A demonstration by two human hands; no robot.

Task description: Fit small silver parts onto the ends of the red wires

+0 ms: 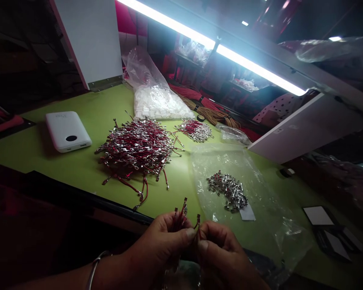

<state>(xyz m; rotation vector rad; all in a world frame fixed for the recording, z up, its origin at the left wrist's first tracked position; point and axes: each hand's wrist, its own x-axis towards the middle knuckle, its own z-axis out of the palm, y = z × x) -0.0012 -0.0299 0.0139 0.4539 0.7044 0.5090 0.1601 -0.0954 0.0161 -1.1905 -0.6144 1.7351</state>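
Near the table's front edge, my left hand point(172, 237) is closed round a small bunch of short red wires point(183, 211) with metal terminals at their tips. Close beside it, my right hand point(219, 251) pinches a single red wire point(198, 219), its terminal pointing up between the two hands. Ahead of them lies a large heap of red wires with crimped terminals point(139, 147), some straggling toward me. To the right, a pile of small loose metal terminals point(228, 191) rests on a flat clear plastic bag point(201, 161). The lower ends of the held wires are hard to make out.
A white power bank point(68, 131) lies at the left. Behind the heap stand a clear bag of white plastic connectors point(157, 102) and a smaller wire pile point(195, 129). Long wire bundles point(211, 112) lie at the back. A lamp tube point(260, 68) hangs above the green table point(109, 98).
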